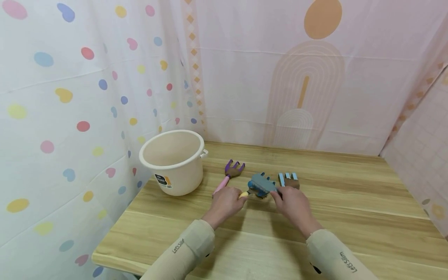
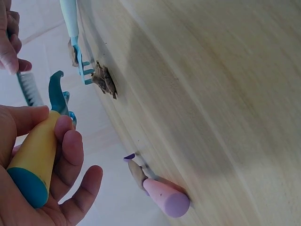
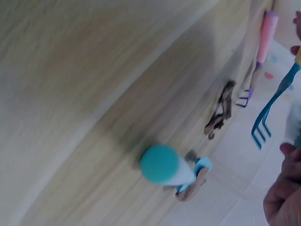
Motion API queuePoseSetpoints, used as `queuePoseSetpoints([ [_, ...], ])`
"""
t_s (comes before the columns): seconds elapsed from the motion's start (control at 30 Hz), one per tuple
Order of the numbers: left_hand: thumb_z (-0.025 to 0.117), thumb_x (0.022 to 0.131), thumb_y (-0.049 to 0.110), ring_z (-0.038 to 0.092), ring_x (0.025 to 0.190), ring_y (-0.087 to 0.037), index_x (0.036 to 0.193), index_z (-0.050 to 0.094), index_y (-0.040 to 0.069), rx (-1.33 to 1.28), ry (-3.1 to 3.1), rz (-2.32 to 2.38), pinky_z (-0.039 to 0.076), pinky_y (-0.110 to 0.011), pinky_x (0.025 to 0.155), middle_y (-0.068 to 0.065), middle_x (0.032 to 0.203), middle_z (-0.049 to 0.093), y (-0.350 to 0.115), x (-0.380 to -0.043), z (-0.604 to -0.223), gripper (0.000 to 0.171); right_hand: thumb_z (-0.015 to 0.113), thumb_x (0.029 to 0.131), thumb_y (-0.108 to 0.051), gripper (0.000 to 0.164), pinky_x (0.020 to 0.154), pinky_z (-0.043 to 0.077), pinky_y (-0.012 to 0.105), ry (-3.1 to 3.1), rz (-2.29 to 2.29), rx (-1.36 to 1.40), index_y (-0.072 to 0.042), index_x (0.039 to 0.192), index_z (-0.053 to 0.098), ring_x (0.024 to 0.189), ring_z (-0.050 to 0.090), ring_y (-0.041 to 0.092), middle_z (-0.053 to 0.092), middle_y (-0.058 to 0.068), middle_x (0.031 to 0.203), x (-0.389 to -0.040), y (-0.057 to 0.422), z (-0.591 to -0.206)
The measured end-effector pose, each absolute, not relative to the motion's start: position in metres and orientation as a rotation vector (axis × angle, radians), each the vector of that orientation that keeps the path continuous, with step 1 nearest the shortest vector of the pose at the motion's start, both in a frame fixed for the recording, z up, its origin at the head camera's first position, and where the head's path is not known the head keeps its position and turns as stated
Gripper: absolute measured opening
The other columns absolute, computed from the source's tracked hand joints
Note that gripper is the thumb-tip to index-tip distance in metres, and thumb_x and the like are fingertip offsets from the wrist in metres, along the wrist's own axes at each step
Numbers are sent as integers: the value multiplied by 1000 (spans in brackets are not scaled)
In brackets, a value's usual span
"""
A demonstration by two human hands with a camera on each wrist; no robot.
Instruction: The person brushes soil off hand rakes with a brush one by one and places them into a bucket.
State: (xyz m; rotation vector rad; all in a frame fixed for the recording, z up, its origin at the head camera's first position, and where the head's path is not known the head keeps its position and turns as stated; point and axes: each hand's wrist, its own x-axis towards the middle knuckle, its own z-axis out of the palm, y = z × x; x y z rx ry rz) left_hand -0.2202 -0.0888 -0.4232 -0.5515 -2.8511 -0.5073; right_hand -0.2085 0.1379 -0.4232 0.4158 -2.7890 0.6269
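Observation:
My left hand (image 1: pixel 224 204) grips the yellow handle of a small garden hand rake (image 2: pixel 41 146) with curved blue tines. In my right hand (image 1: pixel 294 204) is a brush (image 1: pixel 263 181) with a grey-blue back; its pale bristles show in the left wrist view. The brush is held over the rake's tines, and whether they touch is hard to tell. On the table below lies a crumbled brown clump (image 2: pixel 104 80). To the left rests a pink-handled rake (image 1: pixel 222 183) with purple tines and brown matter on it. A light blue rake (image 3: pixel 174 172), also with brown matter, lies near my right hand.
A cream bucket (image 1: pixel 185 179) with a label stands at the table's left side. The wood-grain table (image 1: pixel 357 194) reaches back to a patterned curtain (image 1: pixel 238 97), and a dotted curtain (image 1: pixel 80 155) hangs along the left.

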Motion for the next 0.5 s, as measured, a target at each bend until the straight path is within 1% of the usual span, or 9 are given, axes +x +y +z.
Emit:
queuePoseSetpoints([
  [0.03,62,95,30,42,45,-9,56,51,18,-551,-2853,-516,46,-35,92,9,48,43,-88,-220,-423,42,61,99,-27,26,48,38,31,-2797,654,433,-10,80,65,52,46,13,56,1,65,-208,137,-424],
  [0.13,61,95,30,42,44,-9,55,50,19,-545,-2855,-530,47,-35,88,9,49,43,-87,-221,-423,43,61,99,-27,30,48,36,31,-2809,645,469,-13,72,58,52,44,12,51,-3,61,-205,135,-426],
  [0.17,62,95,30,42,44,-9,55,50,19,-547,-2853,-531,45,-35,94,9,49,43,-87,-221,-423,43,61,99,-26,33,47,35,31,-2815,637,465,-15,69,53,51,43,13,47,-3,58,-205,135,-427],
  [0.2,62,95,29,42,45,-9,55,50,19,-547,-2849,-528,43,-36,99,9,49,44,-87,-221,-423,43,62,98,-26,33,47,35,31,-2811,615,457,-15,68,53,51,43,14,48,-3,59,-204,135,-427],
  [0.27,63,94,29,43,45,-9,55,50,19,-542,-2847,-512,40,-36,102,10,49,44,-87,-221,-424,43,64,97,-25,31,48,36,31,-2800,579,450,-15,69,56,53,45,14,51,-3,61,-204,135,-428],
  [0.33,63,94,29,43,46,-9,55,51,19,-544,-2846,-499,45,-36,95,10,49,45,-87,-221,-425,43,66,96,-26,26,47,39,33,-2787,504,452,-14,73,60,54,49,15,56,0,66,-204,135,-429],
  [0.37,63,94,29,43,46,-9,55,51,18,-546,-2847,-493,47,-35,89,9,50,45,-87,-222,-425,42,67,95,-27,24,47,41,34,-2778,458,458,-13,76,63,55,52,16,59,1,69,-204,135,-429],
  [0.43,63,95,30,44,47,-9,56,51,19,-544,-2853,-486,49,-35,79,9,51,46,-87,-222,-425,42,68,94,-28,20,47,44,36,-2753,356,475,-11,83,67,57,57,19,63,4,75,-204,136,-429],
  [0.5,63,95,30,44,48,-9,57,51,19,-546,-2862,-490,49,-34,73,9,51,46,-87,-221,-425,42,68,94,-29,21,46,47,38,-2727,262,488,-9,89,69,58,60,21,64,7,79,-204,136,-429],
])
